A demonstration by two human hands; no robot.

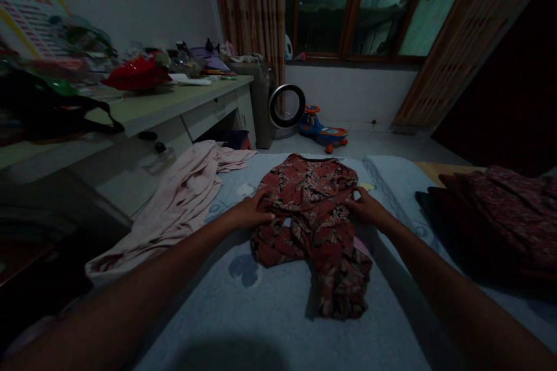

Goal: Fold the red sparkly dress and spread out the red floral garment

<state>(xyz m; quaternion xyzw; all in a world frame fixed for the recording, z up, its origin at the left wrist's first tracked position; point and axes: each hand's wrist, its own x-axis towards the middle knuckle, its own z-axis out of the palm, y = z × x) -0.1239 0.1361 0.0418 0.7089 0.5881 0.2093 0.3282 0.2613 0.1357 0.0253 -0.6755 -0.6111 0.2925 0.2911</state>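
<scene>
feed is dim and low in contrast. i note a greenish glow in the window panes (439,11); the right edge and lower left sink almost to black. soft shadows lie on the pale blue bedspread (195,316), a broad one at bottom centre. small glints on the red bag (139,73). wide-angle stretch tilts the right-hand curtain (474,29). i cannot read the blurred wall poster (28,14).
</scene>
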